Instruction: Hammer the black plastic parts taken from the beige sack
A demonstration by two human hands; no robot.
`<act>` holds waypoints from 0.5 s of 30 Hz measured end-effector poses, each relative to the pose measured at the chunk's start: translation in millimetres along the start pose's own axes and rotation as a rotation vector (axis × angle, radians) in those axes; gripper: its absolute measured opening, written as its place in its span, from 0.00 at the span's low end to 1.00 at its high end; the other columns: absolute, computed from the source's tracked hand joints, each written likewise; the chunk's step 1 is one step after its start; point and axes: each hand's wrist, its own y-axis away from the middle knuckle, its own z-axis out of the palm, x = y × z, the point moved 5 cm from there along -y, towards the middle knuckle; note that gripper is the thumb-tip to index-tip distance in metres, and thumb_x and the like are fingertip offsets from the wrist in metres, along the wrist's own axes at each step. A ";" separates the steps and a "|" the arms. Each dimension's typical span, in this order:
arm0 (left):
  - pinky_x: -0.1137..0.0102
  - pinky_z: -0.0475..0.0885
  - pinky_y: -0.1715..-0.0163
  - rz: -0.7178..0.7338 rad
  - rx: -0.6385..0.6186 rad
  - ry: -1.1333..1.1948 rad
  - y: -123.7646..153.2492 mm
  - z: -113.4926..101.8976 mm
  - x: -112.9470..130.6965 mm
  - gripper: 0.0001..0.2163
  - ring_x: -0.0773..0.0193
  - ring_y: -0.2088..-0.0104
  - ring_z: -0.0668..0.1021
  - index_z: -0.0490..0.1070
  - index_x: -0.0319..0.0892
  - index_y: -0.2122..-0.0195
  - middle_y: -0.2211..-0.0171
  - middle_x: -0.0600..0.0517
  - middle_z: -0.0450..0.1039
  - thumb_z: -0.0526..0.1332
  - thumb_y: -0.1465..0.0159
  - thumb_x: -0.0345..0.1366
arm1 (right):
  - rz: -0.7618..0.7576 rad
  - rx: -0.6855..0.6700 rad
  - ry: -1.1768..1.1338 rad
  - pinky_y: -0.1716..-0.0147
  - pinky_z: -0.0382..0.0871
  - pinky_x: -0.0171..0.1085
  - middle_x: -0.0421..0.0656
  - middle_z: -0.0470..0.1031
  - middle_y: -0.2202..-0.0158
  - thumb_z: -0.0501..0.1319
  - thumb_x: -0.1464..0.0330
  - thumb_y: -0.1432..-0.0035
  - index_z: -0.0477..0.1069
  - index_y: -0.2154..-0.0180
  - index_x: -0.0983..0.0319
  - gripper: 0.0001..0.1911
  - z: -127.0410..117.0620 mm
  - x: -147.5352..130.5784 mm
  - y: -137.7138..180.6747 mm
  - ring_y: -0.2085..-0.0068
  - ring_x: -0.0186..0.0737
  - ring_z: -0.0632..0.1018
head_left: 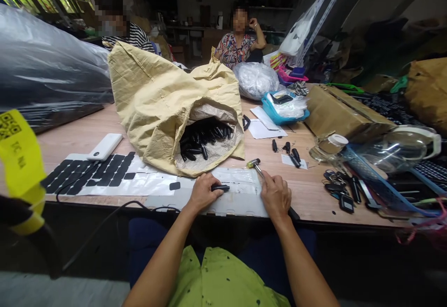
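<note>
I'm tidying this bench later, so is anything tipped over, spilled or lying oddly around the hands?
The tan sack lies on its side, mouth open toward the person, black parts spilling to its lip. A few lie loose near the paper. The left hand holds one black piece; the right hand grips a small hammer.

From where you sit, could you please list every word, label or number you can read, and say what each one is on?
Yellow tag at the left edge: a printed QR code and a short line of characters beneath it, too blurred to read.
Papers beside the blue tray: no print can be made out.
Small black part under the left hand: no marking visible.
Nothing else carries legible text.
</note>
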 end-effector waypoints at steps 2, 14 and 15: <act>0.66 0.67 0.59 0.090 -0.053 0.043 14.0 -1.7 15.3 0.05 0.58 0.62 0.74 0.76 0.42 0.67 0.65 0.50 0.75 0.66 0.45 0.30 | -0.004 -0.003 0.008 0.68 0.49 0.37 0.43 0.67 0.67 0.58 0.72 0.39 0.77 0.51 0.55 0.16 0.1 -1.2 1.8 0.66 0.39 0.62; 0.66 0.72 0.55 -0.331 -0.741 -0.068 96.4 118.5 -39.7 0.18 0.53 0.51 0.79 0.75 0.51 0.49 0.51 0.50 0.79 0.60 0.40 0.38 | -0.048 -0.001 0.022 0.68 0.49 0.37 0.44 0.66 0.66 0.58 0.72 0.40 0.75 0.50 0.56 0.18 -0.5 -1.1 3.2 0.64 0.40 0.63; 0.65 0.72 0.52 -0.366 -0.711 -0.064 96.1 122.3 -47.4 0.19 0.54 0.49 0.78 0.73 0.51 0.46 0.50 0.50 0.78 0.57 0.38 0.39 | -0.048 -0.002 0.018 0.68 0.49 0.37 0.44 0.66 0.66 0.58 0.72 0.40 0.75 0.50 0.56 0.18 -0.4 -1.2 3.2 0.64 0.40 0.63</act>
